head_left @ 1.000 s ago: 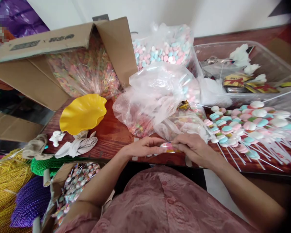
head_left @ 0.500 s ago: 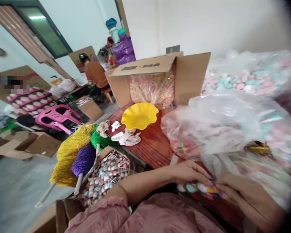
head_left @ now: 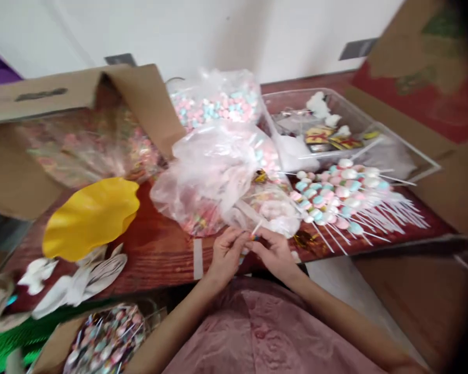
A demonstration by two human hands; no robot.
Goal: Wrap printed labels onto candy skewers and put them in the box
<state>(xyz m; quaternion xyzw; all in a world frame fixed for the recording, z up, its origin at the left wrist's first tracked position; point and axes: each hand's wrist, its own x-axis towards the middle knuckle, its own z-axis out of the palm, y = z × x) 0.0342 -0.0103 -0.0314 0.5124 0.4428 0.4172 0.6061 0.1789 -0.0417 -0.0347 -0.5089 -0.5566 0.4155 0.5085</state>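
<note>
My left hand (head_left: 226, 253) and my right hand (head_left: 276, 252) meet at the table's front edge, with fingers pinched together. Between them is a candy stick (head_left: 254, 237), a small, brightly coloured piece with a thin white stick pointing up. My fingers cover most of it, and pale candy shows below the left hand. Just beyond my hands lies a clear bag (head_left: 218, 171) of wrapped sweets. To the right of my right hand is a pile of pastel marshmallow sticks (head_left: 331, 195), their white sticks pointing mostly towards the right and front.
A yellow wavy-edged bowl (head_left: 91, 218) and white cloth gloves (head_left: 89, 283) sit at the left. A cardboard box (head_left: 148, 98) holds bagged candy behind them. At the back right stands a clear plastic bin (head_left: 335, 98). Below left, a carton (head_left: 105, 337) contains wrapped lollipops.
My view has swung right, bringing the marshmallow sticks and plastic bin into sight. Both hands stay close together on the candy piece, now with a white stick showing above the fingers.
</note>
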